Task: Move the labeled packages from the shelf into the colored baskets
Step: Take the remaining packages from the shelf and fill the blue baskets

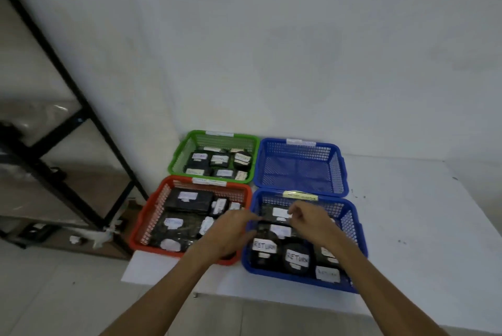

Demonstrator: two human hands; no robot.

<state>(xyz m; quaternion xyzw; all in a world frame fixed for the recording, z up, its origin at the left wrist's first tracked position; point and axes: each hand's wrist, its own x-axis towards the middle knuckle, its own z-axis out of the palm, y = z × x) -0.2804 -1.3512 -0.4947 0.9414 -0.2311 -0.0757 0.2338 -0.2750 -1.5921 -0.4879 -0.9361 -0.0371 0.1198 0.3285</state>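
Note:
Four baskets stand on a white table (413, 227). The green basket (179, 157) at the back left holds several black packages with white labels. The far blue basket (341, 157) is empty. Several labelled packages lie in the red basket (152, 206) at the front left. The near blue basket (360, 229) holds packages marked RETURN (297, 256). My left hand (233, 229) and my right hand (311, 220) reach into the near blue basket. Their fingers close on the two ends of a black labelled package (279, 212) at its back.
A black metal shelf (81, 110) stands at the left against the white wall. A dark package (35, 230) lies on its lowest level. Small white scraps (95, 237) lie on the floor beside it. The table's front edge runs just below the baskets.

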